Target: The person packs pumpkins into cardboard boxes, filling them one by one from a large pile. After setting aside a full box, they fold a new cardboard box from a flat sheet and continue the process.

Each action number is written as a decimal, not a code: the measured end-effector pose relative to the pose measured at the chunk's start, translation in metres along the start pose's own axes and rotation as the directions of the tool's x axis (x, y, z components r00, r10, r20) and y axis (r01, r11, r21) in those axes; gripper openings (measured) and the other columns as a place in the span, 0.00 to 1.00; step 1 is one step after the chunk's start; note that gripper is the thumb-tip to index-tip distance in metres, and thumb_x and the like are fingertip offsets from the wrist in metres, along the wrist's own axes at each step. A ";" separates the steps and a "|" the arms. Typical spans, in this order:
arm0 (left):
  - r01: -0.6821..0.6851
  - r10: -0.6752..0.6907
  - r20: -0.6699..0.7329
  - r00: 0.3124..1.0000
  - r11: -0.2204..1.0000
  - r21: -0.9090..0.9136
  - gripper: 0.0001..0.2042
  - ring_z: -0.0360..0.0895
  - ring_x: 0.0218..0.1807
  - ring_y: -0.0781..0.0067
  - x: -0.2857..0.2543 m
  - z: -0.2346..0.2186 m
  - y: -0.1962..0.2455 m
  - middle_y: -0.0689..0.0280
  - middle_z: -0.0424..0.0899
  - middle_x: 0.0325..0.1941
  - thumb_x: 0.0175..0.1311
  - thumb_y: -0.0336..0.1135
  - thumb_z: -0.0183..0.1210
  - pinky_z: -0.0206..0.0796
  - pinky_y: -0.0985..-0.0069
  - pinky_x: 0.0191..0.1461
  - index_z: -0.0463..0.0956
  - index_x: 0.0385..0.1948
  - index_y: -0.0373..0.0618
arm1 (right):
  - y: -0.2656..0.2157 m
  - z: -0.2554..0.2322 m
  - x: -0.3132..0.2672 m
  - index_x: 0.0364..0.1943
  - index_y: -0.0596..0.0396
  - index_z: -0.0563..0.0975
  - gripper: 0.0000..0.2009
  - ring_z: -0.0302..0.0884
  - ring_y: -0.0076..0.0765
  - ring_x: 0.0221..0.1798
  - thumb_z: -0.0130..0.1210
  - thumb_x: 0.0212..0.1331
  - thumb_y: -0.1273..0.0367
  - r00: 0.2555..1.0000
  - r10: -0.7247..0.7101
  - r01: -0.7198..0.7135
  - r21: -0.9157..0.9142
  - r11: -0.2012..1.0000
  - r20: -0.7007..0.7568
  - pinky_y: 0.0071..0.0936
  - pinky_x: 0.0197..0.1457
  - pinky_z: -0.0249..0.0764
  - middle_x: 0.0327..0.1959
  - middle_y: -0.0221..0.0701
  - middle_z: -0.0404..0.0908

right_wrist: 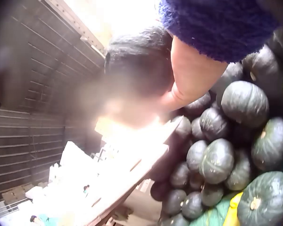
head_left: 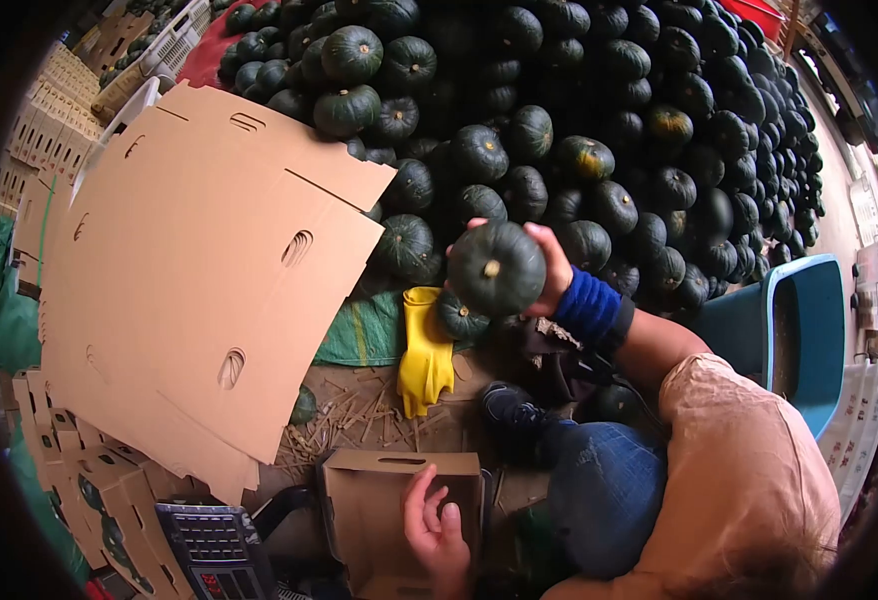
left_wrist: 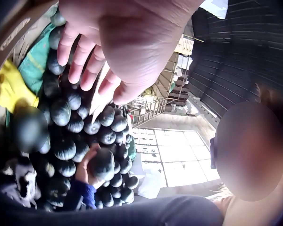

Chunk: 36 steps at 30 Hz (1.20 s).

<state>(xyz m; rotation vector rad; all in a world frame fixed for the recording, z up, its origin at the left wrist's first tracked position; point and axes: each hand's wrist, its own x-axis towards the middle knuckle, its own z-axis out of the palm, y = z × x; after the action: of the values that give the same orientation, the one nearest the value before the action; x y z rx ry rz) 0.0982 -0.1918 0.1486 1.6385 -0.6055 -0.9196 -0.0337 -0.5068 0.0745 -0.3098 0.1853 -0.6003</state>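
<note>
Right hand (head_left: 551, 268) lifts dark green squash (head_left: 496, 268) clear of heap (head_left: 599, 130), grip wrapped round it, stem end up. Left hand (head_left: 437, 528), fingers relaxed, steadies small carton (head_left: 379, 490) at 6 o'clock. Yellow glove (head_left: 425, 350) lies beside.

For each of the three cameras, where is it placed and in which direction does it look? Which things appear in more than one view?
Head: worn on the head, looks forward and down at the held squash, the squash pile and the cardboard box; right hand, left hand and knee show.
Left wrist: looks past the left hand's palm and fingers toward the pile.
Right wrist: looks past the blue wristband at squashes.
Shared: the held squash, pile and yellow glove.
</note>
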 end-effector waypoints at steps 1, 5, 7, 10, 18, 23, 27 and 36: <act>-0.036 0.023 -0.089 0.996 0.988 -0.149 0.36 0.68 0.59 0.57 0.002 0.020 0.003 0.54 0.66 0.61 0.52 0.45 0.64 0.62 0.69 0.58 0.59 0.60 0.37 | 0.016 0.009 -0.008 0.65 0.50 0.58 0.33 0.60 0.46 0.66 0.45 0.58 0.49 0.991 0.071 -0.047 -0.192 0.980 0.117 0.49 0.66 0.60 0.64 0.41 0.63; -0.215 0.124 -0.310 0.943 0.937 -0.277 0.40 0.64 0.63 0.54 -0.006 0.039 -0.008 0.50 0.60 0.66 0.55 0.51 0.58 0.60 0.65 0.62 0.49 0.66 0.40 | 0.045 0.063 -0.037 0.64 0.60 0.61 0.36 0.39 0.44 0.75 0.50 0.60 0.47 0.549 0.566 -0.080 -0.635 0.768 0.615 0.40 0.73 0.35 0.72 0.46 0.46; -0.206 0.060 -0.374 0.926 0.908 -0.365 0.35 0.64 0.63 0.54 -0.015 0.020 -0.032 0.51 0.63 0.65 0.60 0.51 0.53 0.60 0.63 0.63 0.54 0.65 0.40 | 0.032 0.060 -0.037 0.58 0.60 0.68 0.26 0.56 0.45 0.68 0.55 0.61 0.59 0.635 0.570 0.099 -0.786 0.610 0.522 0.40 0.70 0.50 0.64 0.46 0.62; -0.107 0.001 -0.370 0.929 0.959 -0.264 0.29 0.68 0.57 0.59 -0.041 -0.050 -0.119 0.53 0.68 0.58 0.58 0.38 0.60 0.62 0.66 0.60 0.59 0.60 0.37 | -0.011 0.014 -0.041 0.51 0.56 0.74 0.18 0.67 0.40 0.60 0.57 0.59 0.65 0.993 0.090 0.069 -0.991 0.118 0.080 0.36 0.62 0.64 0.53 0.38 0.73; 0.201 -0.162 -0.166 0.973 0.945 0.257 0.27 0.64 0.58 0.49 -0.010 -0.122 -0.151 0.44 0.61 0.58 0.53 0.32 0.66 0.61 0.60 0.59 0.64 0.54 0.35 | -0.214 -0.106 -0.028 0.51 0.43 0.74 0.22 0.64 0.50 0.62 0.61 0.47 0.62 0.455 -0.833 -0.514 -0.671 -0.534 0.314 0.38 0.62 0.66 0.59 0.41 0.65; 0.229 -0.180 -0.201 0.963 0.940 0.254 0.25 0.58 0.64 0.42 0.002 -0.106 -0.109 0.44 0.55 0.66 0.53 0.32 0.65 0.57 0.59 0.62 0.67 0.52 0.37 | -0.323 -0.065 0.009 0.64 0.29 0.60 0.37 0.51 0.50 0.70 0.62 0.46 0.48 0.342 -0.925 -0.803 -0.460 -0.380 0.167 0.49 0.65 0.59 0.69 0.41 0.52; 0.253 -0.039 -0.387 0.921 0.816 0.520 0.24 0.58 0.65 0.46 -0.003 -0.121 -0.145 0.46 0.57 0.66 0.60 0.31 0.59 0.56 0.61 0.63 0.63 0.58 0.39 | -0.354 -0.060 0.045 0.63 0.27 0.61 0.39 0.56 0.49 0.68 0.65 0.42 0.47 0.348 -0.934 -0.884 -0.363 -0.295 -0.086 0.47 0.63 0.64 0.65 0.43 0.58; 0.011 -0.048 -0.233 0.971 0.987 -0.158 0.31 0.56 0.68 0.54 0.019 0.009 -0.010 0.47 0.57 0.68 0.68 0.46 0.47 0.52 0.57 0.66 0.47 0.67 0.42 | -0.156 -0.003 -0.020 0.62 0.53 0.61 0.36 0.72 0.34 0.52 0.66 0.47 0.68 0.783 -0.619 0.219 -0.902 0.373 -0.066 0.31 0.57 0.70 0.51 0.34 0.73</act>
<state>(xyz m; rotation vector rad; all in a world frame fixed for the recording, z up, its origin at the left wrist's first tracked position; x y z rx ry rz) 0.1011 -0.2088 0.1335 1.5893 -0.3374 -0.7590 -0.1329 -0.6175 0.1261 -1.2877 0.8599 -1.0884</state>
